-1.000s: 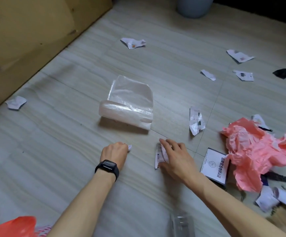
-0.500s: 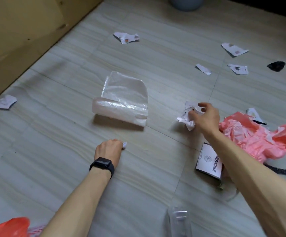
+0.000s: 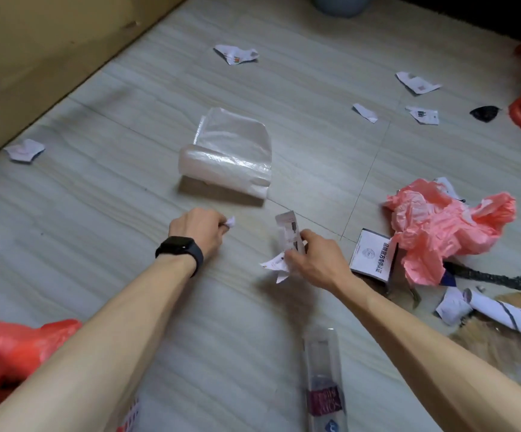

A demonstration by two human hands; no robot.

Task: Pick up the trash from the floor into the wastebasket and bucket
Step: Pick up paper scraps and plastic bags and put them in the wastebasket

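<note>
While curled, fingers (image 3: 312, 239) apparently pinch paper scraps (image 3: 287, 231).

Home room — tiled floor (image 3: 128, 198), wooden cabinet (image 3: 34, 42).

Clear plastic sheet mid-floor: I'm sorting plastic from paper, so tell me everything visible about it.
The clear plastic sheet is thin, glossy, translucent film, faintly wrinkled. Its far part lies flat on the tiled floor; its near edge curls up into a loose roll, shadowed beneath. It sits beyond the left hand and right hand, touched by neither.
</note>
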